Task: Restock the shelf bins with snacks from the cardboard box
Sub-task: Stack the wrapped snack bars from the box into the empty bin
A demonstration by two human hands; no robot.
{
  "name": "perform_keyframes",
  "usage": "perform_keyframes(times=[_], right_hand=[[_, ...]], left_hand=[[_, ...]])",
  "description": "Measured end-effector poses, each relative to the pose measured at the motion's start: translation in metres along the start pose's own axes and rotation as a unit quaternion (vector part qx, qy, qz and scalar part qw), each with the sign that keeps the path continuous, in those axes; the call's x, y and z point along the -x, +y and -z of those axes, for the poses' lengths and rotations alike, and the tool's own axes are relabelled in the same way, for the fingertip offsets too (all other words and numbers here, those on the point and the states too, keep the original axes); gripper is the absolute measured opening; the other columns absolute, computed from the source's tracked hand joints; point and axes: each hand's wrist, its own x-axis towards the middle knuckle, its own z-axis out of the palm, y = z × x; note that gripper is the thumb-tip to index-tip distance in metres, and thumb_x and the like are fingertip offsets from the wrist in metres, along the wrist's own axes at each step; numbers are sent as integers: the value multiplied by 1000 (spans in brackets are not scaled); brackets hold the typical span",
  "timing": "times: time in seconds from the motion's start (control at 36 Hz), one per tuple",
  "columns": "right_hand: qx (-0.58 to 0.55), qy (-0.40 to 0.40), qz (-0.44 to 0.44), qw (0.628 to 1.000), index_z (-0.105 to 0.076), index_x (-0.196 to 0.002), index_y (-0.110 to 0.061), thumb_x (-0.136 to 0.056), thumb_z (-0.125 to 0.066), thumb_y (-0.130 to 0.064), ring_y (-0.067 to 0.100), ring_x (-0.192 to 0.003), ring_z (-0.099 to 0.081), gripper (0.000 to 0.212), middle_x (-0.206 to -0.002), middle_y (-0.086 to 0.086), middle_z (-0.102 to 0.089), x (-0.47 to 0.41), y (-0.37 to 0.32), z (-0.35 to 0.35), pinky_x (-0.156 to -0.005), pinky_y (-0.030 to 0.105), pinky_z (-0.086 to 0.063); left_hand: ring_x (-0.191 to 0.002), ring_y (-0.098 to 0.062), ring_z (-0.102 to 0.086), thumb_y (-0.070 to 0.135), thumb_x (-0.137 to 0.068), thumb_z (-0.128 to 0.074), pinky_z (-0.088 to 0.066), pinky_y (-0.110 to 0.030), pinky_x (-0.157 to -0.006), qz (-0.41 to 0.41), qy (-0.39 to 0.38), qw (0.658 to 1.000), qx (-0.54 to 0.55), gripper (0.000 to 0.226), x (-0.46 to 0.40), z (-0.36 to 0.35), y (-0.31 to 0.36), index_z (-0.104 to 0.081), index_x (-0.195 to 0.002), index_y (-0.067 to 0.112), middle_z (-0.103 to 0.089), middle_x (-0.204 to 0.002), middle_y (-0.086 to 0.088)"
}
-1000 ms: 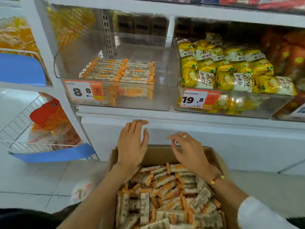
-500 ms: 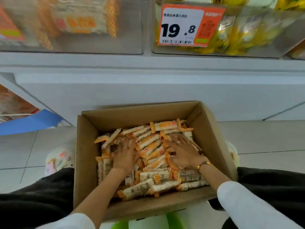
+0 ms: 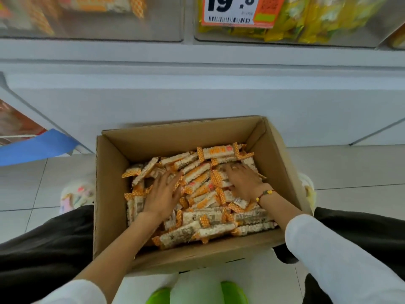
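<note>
Pressing into the snack bars (image 3: 198,178), left grip (image 3: 161,194) and right grip (image 3: 242,183) lie spread.

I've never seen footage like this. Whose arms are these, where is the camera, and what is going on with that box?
No machine here: a person wears a wide-angle camera on the head, looking forward and down, so you see their own arms from above. There is only this one view.

The left hand and right hand are both down inside an open cardboard box that sits between the person's legs on a tiled floor. The box holds a loose heap of snack bars in white and orange wrappers. Both hands lie on the heap with fingers working in among the bars; whether either has a firm grip on one yet cannot be told.

At the top edge are clear shelf bins, one with similar bars, one with yellow packets behind an orange price tag.
</note>
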Motion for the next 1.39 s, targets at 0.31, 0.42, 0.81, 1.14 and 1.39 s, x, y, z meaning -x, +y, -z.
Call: perform_keyframes(times=[0.31,0.42,0.81,1.14,1.39], right_hand=[[-365,106,-39,924,-47,-126,-2,-96,-57,-30,33,-109,-51,42,-124,26,-48,33,-26,55,-87,32,-41],[-499,119,-34,858,-54,-107,-22,-88,-69,-29,15,-90,-59,25,-97,2,-62,50,-34,95,-82,32,-48],[-573,179,134,788,-50,-117,-42,-91,-63,-20,-13,-100,-58,37,-110,-20,-62,74,-100,231,-82,16,-51],[-380,301,207,850,-22,-146,-28,-93,-58,-30,12,-119,-55,64,-141,-3,-48,43,-135,361,-97,39,-50],[-48,86,107,989,-44,-139,-19,-86,-71,-25,24,-132,-43,60,-141,9,-45,-54,-139,478,-109,34,-35]], left_hand=[[-141,-13,-27,51,-99,-34,-28,-29,-109,-78,45,986,137,59,6,60,69,-22,-150,26,-22,-156,7],[-136,-2,-27,54,-95,-42,-26,-22,-107,-112,43,955,272,68,27,95,93,-15,-152,29,-22,-155,12],[-86,9,-52,57,-86,-44,-48,-24,-74,-204,152,959,121,37,86,273,72,-40,-118,39,-47,-105,21],[-117,-14,-46,52,-96,-36,-32,-26,-95,-177,519,836,-17,50,71,345,23,-50,-133,20,-58,-127,4],[-133,-29,-44,44,-99,-21,-11,-42,-113,-49,475,868,-136,55,46,338,-25,-49,-138,15,-54,-138,-7]])
